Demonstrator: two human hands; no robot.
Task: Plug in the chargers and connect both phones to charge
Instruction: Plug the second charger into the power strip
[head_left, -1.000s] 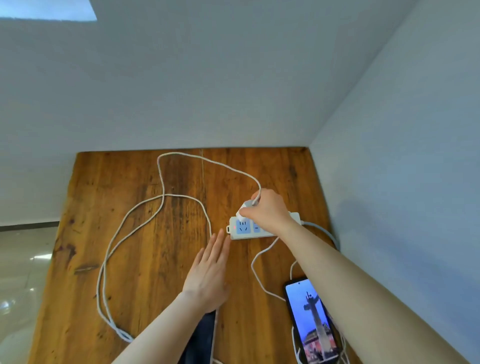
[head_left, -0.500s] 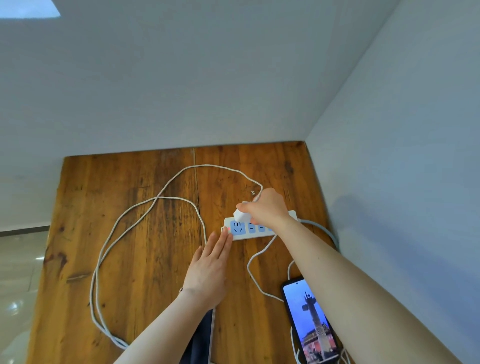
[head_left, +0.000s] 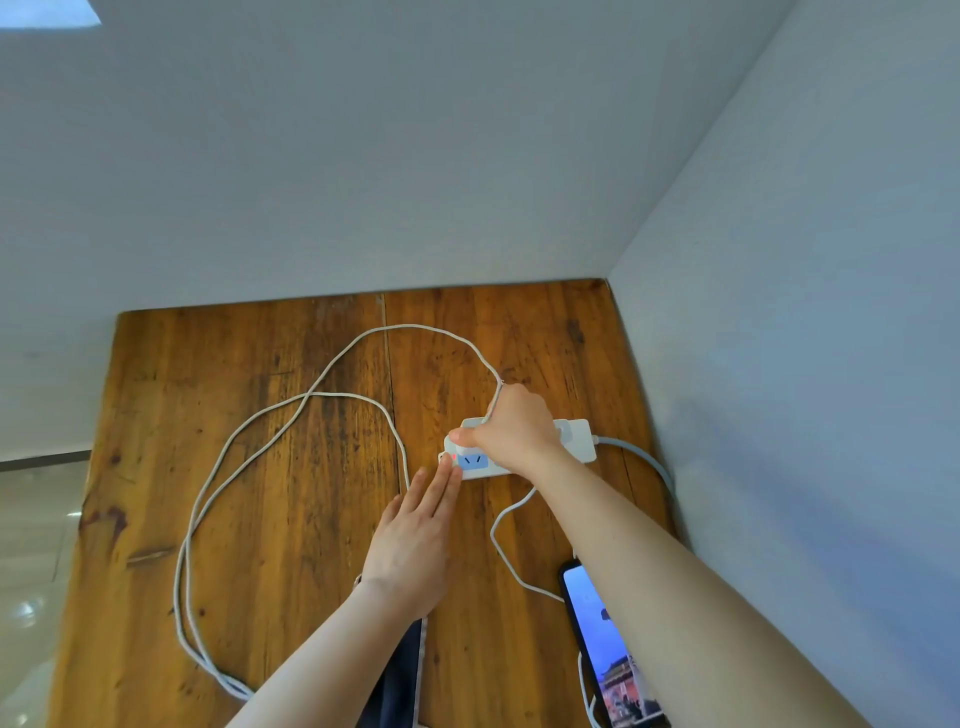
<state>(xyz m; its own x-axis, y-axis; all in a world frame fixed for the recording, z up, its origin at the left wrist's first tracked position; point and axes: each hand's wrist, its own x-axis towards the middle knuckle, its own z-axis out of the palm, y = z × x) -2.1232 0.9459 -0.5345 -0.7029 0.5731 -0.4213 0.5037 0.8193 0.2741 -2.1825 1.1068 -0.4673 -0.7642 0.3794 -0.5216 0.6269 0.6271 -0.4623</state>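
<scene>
A worn wooden table (head_left: 218, 519) fills a corner between 2 pale walls (head_left: 810, 260). Near its right edge, the right hand (head_left: 511, 431) pinches a charger (head_left: 457, 441) onto the power strip (head_left: 579, 441); the left hand (head_left: 415, 540) lies flat, fingers together, fingertips touching the strip's end.

my head camera looked forward and down, close above the power strip (head_left: 574, 441) by the corner.

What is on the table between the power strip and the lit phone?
In the head view, a loop of white cable lies between the power strip and the lit phone, with the right forearm above.
</scene>
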